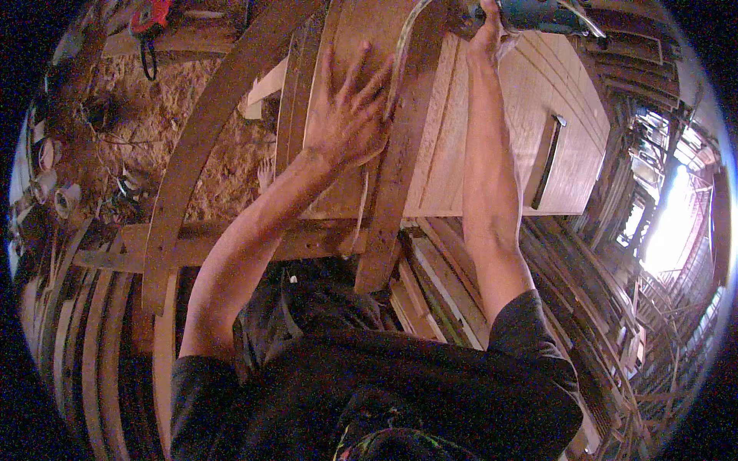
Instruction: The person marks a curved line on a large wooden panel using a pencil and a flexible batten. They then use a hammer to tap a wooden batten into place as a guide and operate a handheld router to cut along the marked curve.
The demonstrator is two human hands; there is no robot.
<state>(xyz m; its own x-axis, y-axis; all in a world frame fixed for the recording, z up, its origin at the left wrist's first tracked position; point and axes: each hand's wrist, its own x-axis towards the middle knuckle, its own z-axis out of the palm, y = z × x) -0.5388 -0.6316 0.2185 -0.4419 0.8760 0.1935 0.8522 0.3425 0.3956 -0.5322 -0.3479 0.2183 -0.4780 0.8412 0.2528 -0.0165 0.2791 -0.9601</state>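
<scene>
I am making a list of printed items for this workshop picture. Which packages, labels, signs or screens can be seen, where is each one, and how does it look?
None can be made out: only bare wood, curved wooden pieces, a wooden panel, a teal power tool in the right hand, and the left hand flat on a board.

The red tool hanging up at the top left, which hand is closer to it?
Left. The left hand lies spread flat on the wooden panel, to the right of and below the red tool. The right hand grips a teal power tool much farther right.
</scene>
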